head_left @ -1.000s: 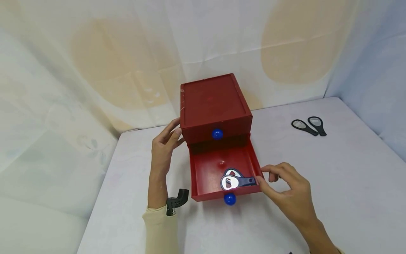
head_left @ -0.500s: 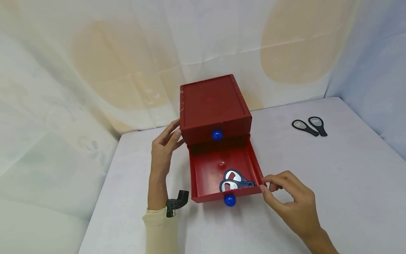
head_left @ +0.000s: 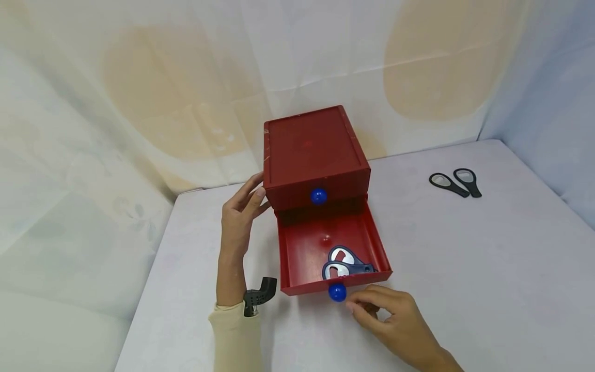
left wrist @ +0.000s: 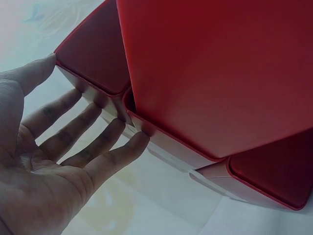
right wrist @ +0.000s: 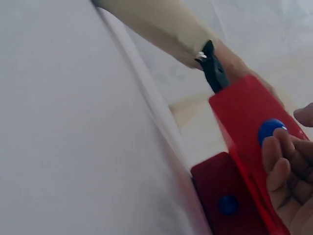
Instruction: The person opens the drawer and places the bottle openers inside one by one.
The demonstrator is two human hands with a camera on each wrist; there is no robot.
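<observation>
A red drawer cabinet [head_left: 316, 144] stands with a middle drawer [head_left: 307, 243] pulled out. My left hand [head_left: 238, 222] braces its left side, fingertips touching the wall and thumb at the front edge, as the left wrist view also shows [left wrist: 73, 156]. My right hand [head_left: 390, 315] is just right of the blue knob [head_left: 337, 292] on the open drawer's front, thumb and index fingertips close to it and the other fingers bent. In the right wrist view, the fingers overlap the knob [right wrist: 269, 129]. Two navy-rimmed bottle openers [head_left: 341, 267] overlap inside the drawer, near its front.
Two black magnifying glasses [head_left: 448, 185] lie together on the white-covered table [head_left: 465, 258] at the far right. The top drawer's blue knob [head_left: 318, 196] sits above the open drawer. A lower drawer with another blue knob [right wrist: 227, 204] is shut.
My right hand has left the drawer's right front corner and moved left to beside the blue knob. The bottle openers shifted slightly early on. My left hand has stayed put.
</observation>
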